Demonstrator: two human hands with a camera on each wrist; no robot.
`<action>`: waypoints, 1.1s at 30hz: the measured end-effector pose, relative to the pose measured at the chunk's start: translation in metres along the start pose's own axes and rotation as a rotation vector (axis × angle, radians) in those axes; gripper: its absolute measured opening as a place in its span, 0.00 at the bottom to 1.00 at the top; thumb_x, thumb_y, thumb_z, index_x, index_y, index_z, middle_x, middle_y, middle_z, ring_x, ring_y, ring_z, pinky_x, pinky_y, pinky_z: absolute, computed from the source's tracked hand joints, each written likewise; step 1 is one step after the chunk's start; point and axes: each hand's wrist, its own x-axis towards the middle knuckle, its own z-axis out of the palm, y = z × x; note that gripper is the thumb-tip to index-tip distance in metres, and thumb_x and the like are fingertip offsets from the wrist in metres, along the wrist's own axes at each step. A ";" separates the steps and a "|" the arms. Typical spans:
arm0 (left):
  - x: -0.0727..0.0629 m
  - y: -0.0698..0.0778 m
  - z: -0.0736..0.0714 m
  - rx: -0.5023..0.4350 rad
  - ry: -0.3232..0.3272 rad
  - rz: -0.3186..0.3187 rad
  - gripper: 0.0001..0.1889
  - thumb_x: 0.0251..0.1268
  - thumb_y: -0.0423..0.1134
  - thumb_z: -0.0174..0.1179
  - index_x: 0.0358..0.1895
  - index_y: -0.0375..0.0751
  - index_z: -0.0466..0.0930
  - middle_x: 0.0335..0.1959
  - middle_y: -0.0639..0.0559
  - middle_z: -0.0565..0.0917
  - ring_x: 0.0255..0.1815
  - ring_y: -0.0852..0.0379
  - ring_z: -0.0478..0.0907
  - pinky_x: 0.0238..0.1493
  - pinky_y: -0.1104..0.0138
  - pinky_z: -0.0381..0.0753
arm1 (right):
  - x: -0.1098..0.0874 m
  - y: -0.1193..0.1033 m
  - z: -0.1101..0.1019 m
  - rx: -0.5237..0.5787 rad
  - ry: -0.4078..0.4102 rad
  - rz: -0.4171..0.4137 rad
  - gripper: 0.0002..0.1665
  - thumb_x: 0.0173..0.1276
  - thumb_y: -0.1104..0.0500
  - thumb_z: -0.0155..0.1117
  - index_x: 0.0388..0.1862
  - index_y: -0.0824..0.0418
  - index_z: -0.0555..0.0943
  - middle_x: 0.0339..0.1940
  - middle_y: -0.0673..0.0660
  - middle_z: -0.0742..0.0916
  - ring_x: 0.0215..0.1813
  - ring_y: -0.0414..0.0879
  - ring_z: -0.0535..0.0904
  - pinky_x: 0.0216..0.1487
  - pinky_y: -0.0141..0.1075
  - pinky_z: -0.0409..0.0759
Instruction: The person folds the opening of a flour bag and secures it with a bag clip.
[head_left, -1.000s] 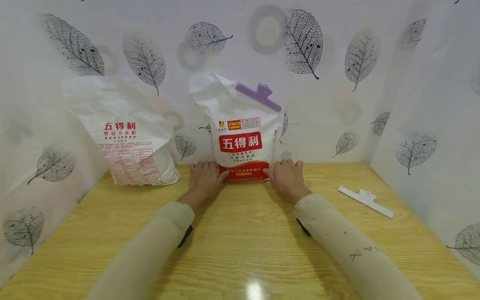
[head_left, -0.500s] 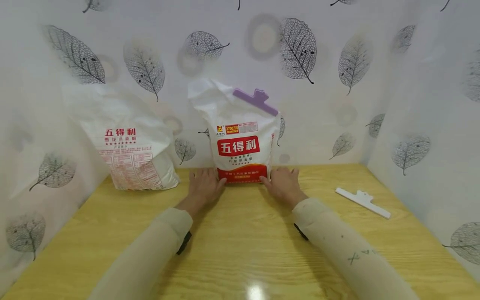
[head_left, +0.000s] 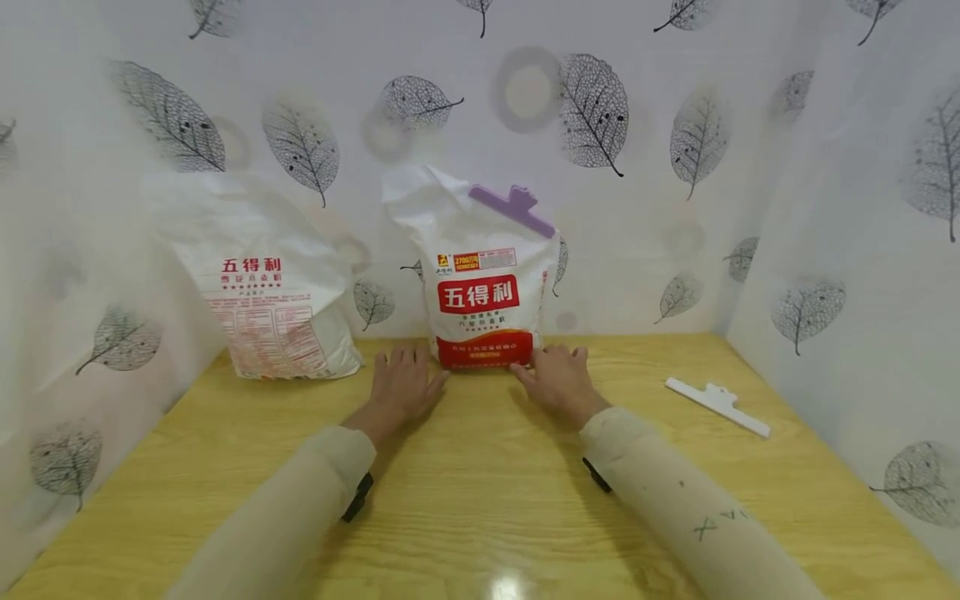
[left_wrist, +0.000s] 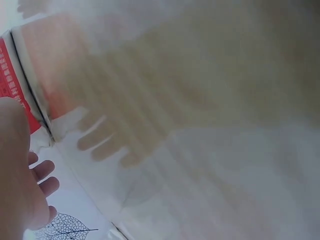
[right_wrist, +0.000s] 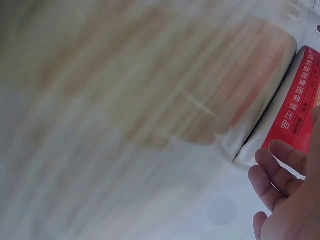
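A white flour bag (head_left: 491, 267) with red printing stands upright at the back of the table, a purple bag clip (head_left: 513, 210) across its slanted top right edge. Beside its lower left corner is my left hand (head_left: 402, 388), fingers spread and relaxed, thumb toward the base. My right hand (head_left: 559, 383) lies at the opposite lower corner, with its thumb in front of the red band. The right wrist view shows loosely bent fingers (right_wrist: 272, 185) close to the bag's red side. In the left wrist view the fingers (left_wrist: 44, 186) hold nothing.
Another white flour bag (head_left: 270, 321) leans against the wall at the back left. A white bag clip (head_left: 717, 406) lies on the wooden table (head_left: 465, 500) at the right. Leaf-patterned walls (head_left: 637, 250) border the table at the back and both sides.
Both hands have loosened from the bag's lower sides and drawn back slightly toward me. The bag stays standing in place. The head view has tilted up a little.
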 end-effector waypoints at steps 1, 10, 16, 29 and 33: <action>-0.002 0.000 0.000 -0.001 0.012 0.012 0.37 0.75 0.64 0.43 0.69 0.35 0.66 0.65 0.33 0.74 0.67 0.35 0.68 0.69 0.39 0.58 | 0.000 -0.001 0.000 0.004 0.003 -0.005 0.31 0.75 0.33 0.48 0.42 0.58 0.82 0.43 0.60 0.85 0.49 0.56 0.77 0.55 0.55 0.59; -0.015 -0.003 0.003 0.059 0.029 0.073 0.36 0.74 0.64 0.45 0.65 0.33 0.70 0.60 0.34 0.77 0.63 0.35 0.71 0.66 0.39 0.61 | -0.003 -0.006 0.003 -0.019 -0.044 -0.029 0.32 0.75 0.33 0.48 0.45 0.59 0.82 0.43 0.57 0.85 0.50 0.54 0.78 0.54 0.54 0.61; -0.019 -0.008 0.003 0.105 0.014 0.070 0.36 0.75 0.65 0.43 0.63 0.33 0.72 0.59 0.35 0.77 0.63 0.37 0.71 0.65 0.39 0.62 | -0.005 -0.011 0.005 -0.022 -0.042 -0.050 0.31 0.76 0.34 0.47 0.49 0.58 0.82 0.49 0.58 0.86 0.54 0.56 0.78 0.56 0.56 0.61; -0.028 -0.023 -0.005 0.106 -0.035 0.035 0.35 0.75 0.64 0.42 0.62 0.33 0.72 0.58 0.34 0.76 0.63 0.37 0.70 0.64 0.39 0.62 | -0.007 -0.024 0.002 -0.037 -0.068 -0.072 0.31 0.75 0.33 0.48 0.52 0.56 0.81 0.48 0.56 0.85 0.54 0.53 0.76 0.58 0.55 0.59; -0.031 -0.028 -0.006 0.108 -0.033 0.035 0.36 0.75 0.64 0.43 0.63 0.32 0.71 0.58 0.34 0.76 0.63 0.36 0.70 0.65 0.39 0.62 | -0.006 -0.025 0.002 -0.030 -0.065 -0.064 0.31 0.75 0.33 0.48 0.53 0.56 0.81 0.49 0.56 0.85 0.54 0.53 0.76 0.59 0.55 0.59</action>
